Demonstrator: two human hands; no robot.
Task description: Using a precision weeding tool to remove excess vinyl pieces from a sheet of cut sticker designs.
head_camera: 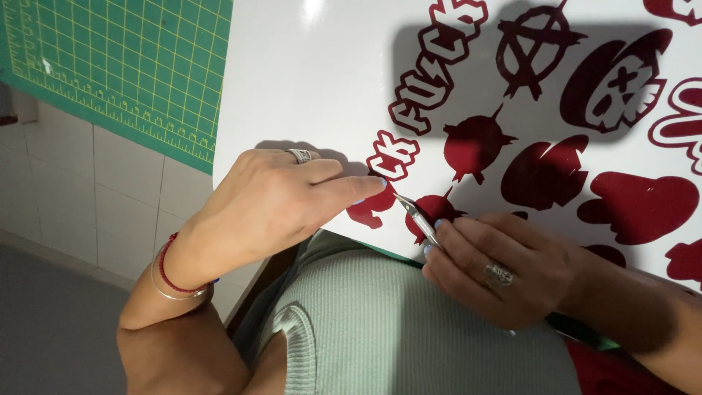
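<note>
So in the head view, the person was working on a glossy white sheet covered in dark red cut shapes, which lay tilted across a green cutting mat with a yellow grid, the sheet's near edge hanging right over their lap. The right hand had its fingers curled shut around a thin metal pick tool, held like a pen, with the tip pointing up-left and touching the sheet right by a small dark red blob near the bottom edge. The left hand was laid flat-ish on the sheet, fingers mostly together and holding nothing, with the index fingertip pressing down just beside the tool tip, on the edge of that same blob. Both hands wore a ring, and the left wrist had a red cord bracelet plus a thin metal bangle. A pale green ribbed top filled the bottom middle. Off to the left there was white tiling under the mat. Couldn't tell if the tip was under the vinyl or just on it.
</note>
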